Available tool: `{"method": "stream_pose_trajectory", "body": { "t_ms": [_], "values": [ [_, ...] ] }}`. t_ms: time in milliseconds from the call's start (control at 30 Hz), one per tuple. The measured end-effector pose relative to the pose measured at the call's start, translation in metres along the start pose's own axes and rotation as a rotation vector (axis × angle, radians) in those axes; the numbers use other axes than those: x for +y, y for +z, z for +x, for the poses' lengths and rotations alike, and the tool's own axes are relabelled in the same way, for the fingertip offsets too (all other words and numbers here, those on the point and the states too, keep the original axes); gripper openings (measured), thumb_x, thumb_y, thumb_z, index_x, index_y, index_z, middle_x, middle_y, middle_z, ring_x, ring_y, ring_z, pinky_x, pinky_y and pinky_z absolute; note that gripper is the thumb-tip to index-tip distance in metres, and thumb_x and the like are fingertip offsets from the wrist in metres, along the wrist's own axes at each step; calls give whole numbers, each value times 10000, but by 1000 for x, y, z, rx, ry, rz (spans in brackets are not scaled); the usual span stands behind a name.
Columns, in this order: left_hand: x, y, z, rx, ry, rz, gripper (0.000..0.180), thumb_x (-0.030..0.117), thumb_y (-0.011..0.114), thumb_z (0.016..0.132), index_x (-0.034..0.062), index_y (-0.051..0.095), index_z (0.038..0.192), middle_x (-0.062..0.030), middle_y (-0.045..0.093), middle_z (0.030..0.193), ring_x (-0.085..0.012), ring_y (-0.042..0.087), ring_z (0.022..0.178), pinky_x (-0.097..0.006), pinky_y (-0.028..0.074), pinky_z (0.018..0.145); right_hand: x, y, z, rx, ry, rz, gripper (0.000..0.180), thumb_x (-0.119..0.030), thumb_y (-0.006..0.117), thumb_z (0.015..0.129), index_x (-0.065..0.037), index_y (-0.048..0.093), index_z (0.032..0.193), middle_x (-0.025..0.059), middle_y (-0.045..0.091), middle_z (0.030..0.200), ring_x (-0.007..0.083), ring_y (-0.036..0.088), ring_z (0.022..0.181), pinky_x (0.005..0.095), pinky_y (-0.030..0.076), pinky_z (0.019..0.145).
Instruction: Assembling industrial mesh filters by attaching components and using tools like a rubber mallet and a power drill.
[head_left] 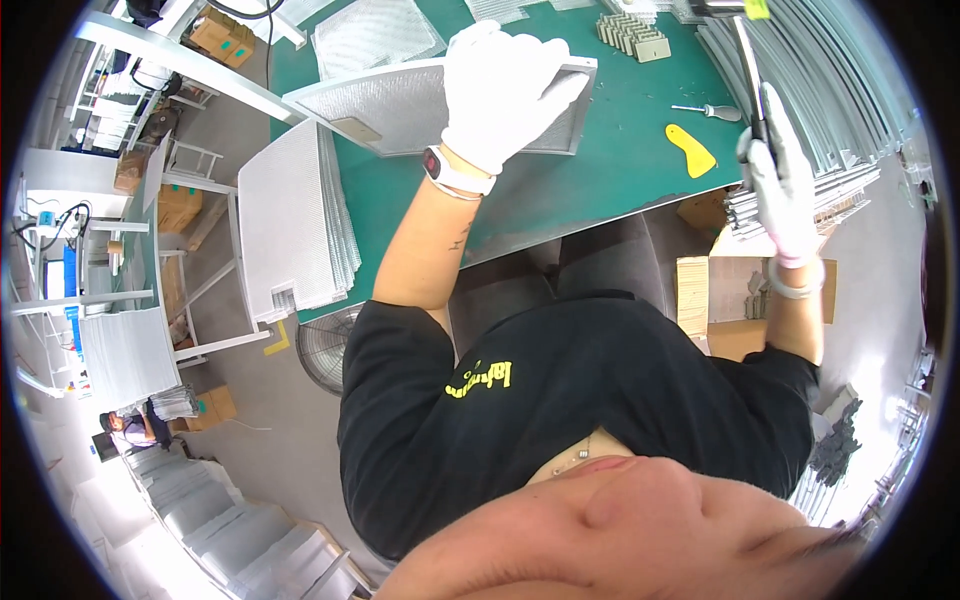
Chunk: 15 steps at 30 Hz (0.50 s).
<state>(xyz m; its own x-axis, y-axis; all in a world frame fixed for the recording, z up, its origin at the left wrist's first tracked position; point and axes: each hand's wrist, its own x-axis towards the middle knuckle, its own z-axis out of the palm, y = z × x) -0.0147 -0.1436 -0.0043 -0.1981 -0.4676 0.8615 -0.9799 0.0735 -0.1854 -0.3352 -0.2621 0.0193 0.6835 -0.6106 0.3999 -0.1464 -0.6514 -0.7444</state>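
My left hand, in a white glove, is closed on the upper edge of a framed silver mesh panel. That panel stands tilted on the green table, and my glove hides part of its frame. In my right hand, also gloved, is a hammer with a metal shaft and a dark grip. Its head is raised at the top edge of the view, partly cut off. A yellow scraper and a screwdriver with a pale handle lie on the table between my hands.
Stacked mesh sheets lean over the table's left side; another mesh sheet lies behind the panel. Metal brackets sit in a row at the back. Long metal strips pile up at right, above an open cardboard box. A fan stands below left.
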Motion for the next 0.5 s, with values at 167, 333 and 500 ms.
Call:
{"method": "stream_pose_trajectory", "body": {
  "t_ms": [167, 333, 500],
  "values": [
    [21, 12, 2, 112, -180, -9, 403, 458, 843, 660, 138, 644, 799, -17, 539, 697, -248, 543, 713, -453, 401, 799, -51, -48, 26, -1, -277, -187, 532, -121, 509, 1041, -63, 375, 1553, 21, 603, 939, 42, 440, 633, 189, 413, 602],
    [25, 27, 2, 248, -227, 62, 400, 447, 845, 609, 166, 566, 666, -9, 491, 650, -238, 509, 661, -412, 371, 740, -49, -23, 40, -272, -588, -607, 515, -14, 542, 960, -51, 489, 1472, 156, 682, 1111, 269, 669, 874, 367, 540, 837],
    [23, 30, 0, 273, -225, 83, 379, 416, 840, 577, 171, 553, 619, 5, 477, 617, -226, 502, 625, -402, 369, 702, -69, -42, 54, -162, -449, -494, 448, -93, 470, 1052, -3, 446, 1491, 99, 659, 1129, 169, 632, 890, 300, 526, 814]
  ]
}}
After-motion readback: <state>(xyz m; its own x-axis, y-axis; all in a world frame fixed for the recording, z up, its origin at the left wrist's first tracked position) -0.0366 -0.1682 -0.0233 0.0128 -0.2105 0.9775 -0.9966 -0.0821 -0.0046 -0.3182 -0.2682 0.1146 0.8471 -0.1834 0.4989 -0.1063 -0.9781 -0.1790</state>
